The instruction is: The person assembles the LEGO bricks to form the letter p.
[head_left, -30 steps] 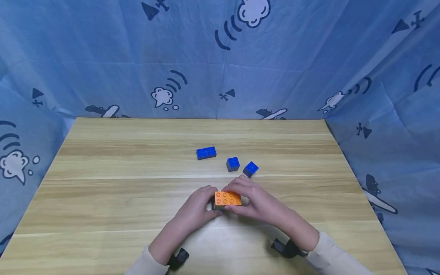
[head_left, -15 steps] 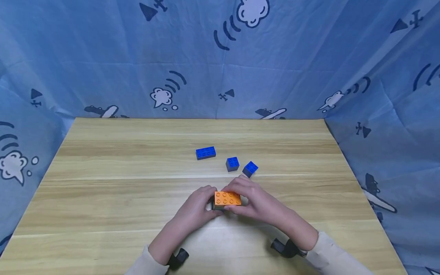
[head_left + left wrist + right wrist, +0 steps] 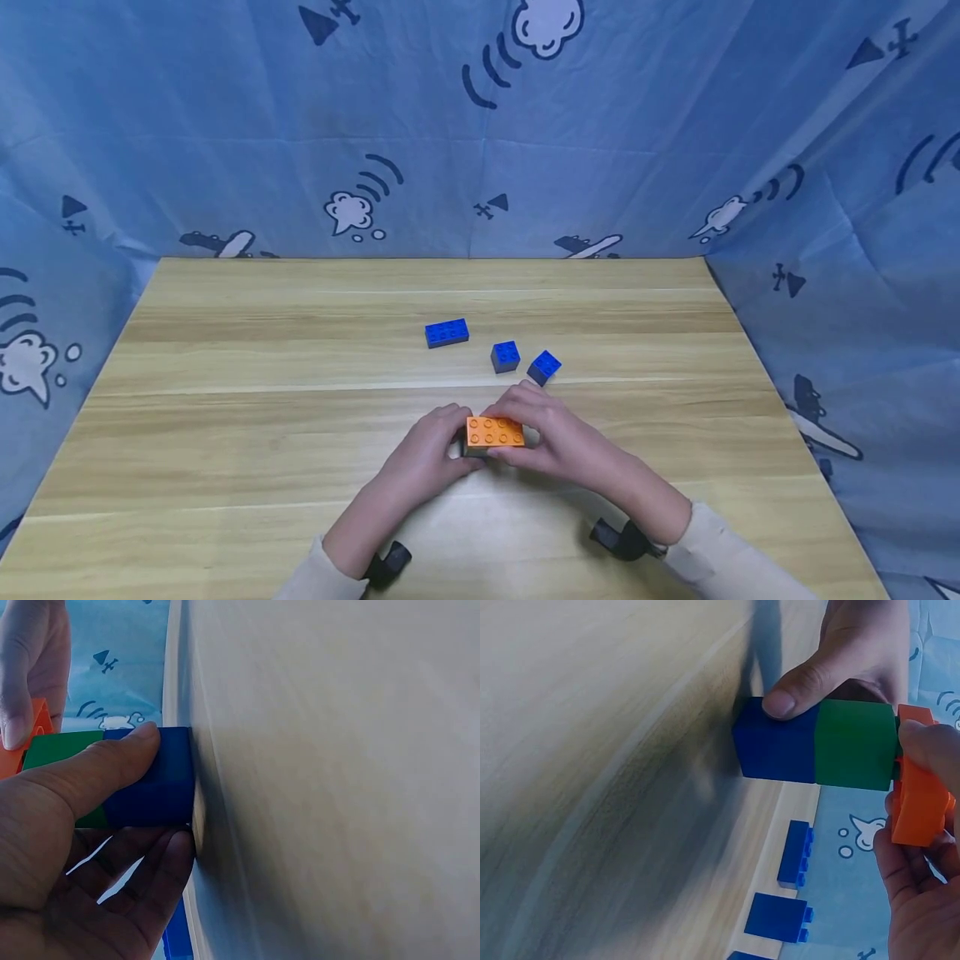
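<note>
An orange toy building brick with studs (image 3: 495, 432) sits at the top of a small stack, pinched between the thumb and fingers of my right hand (image 3: 551, 433). Under it are a green brick (image 3: 855, 744) and, lowest, a blue brick (image 3: 776, 750) standing at the tabletop. My left hand (image 3: 427, 454) grips this lower part, thumb across the green and blue bricks (image 3: 165, 776) in the left wrist view. The orange brick overhangs the green one toward my right hand, and a narrow gap with green studs shows between them in the right wrist view.
Behind the hands, a long blue brick (image 3: 447, 333) and two smaller blue bricks (image 3: 506, 357) lie on the wooden table (image 3: 225, 433). The right-hand small one (image 3: 543, 367) is just beyond my right fingers. A blue patterned curtain (image 3: 420, 100) hangs along the back and sides.
</note>
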`<state>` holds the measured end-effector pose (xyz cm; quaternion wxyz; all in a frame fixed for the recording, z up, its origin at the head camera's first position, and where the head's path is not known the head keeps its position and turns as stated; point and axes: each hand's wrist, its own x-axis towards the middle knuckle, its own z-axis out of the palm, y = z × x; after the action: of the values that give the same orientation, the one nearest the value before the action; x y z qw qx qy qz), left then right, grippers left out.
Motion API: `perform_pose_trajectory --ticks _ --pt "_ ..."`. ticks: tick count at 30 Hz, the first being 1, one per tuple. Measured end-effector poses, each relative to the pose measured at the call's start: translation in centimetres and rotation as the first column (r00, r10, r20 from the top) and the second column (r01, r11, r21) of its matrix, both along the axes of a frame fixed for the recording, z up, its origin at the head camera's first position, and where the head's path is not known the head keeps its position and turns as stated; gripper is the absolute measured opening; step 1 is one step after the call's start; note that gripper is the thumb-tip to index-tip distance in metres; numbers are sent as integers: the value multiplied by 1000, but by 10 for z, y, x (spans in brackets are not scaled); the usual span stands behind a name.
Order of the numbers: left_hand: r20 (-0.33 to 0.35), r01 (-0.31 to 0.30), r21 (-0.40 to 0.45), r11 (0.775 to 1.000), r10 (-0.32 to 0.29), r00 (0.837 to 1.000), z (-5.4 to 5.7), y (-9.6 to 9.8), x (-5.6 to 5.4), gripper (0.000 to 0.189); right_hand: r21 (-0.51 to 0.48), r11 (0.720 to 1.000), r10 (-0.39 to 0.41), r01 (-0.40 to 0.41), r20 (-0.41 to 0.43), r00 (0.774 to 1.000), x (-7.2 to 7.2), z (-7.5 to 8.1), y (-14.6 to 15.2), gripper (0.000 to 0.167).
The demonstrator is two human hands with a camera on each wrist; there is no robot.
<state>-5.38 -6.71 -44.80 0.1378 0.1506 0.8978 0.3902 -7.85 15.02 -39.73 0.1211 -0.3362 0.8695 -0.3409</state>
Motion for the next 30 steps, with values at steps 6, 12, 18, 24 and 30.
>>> perform_pose_trajectory --ticks 6,12,18,24,30 --pt "-5 2 -6 1000 -2 1000 1 0 0 38 -1 1000 -1 1 -6 1000 0 -1 0 35" --pt "-3 4 -24 1000 -4 1000 0 1 1 41 16 1000 5 -5 -23 1000 1 0 1 36" --pt "-6 5 0 1000 -5 1000 1 -1 2 37 13 1000 17 -17 -47 999 0 1 2 35" --pt "6 16 55 998 -16 1000 2 -5 2 33 5 1000 26 -26 -56 998 0 0 1 35" --pt "-3 14 93 996 -13 1000 3 -6 2 34 11 1000 24 -23 -61 998 0 0 1 36"
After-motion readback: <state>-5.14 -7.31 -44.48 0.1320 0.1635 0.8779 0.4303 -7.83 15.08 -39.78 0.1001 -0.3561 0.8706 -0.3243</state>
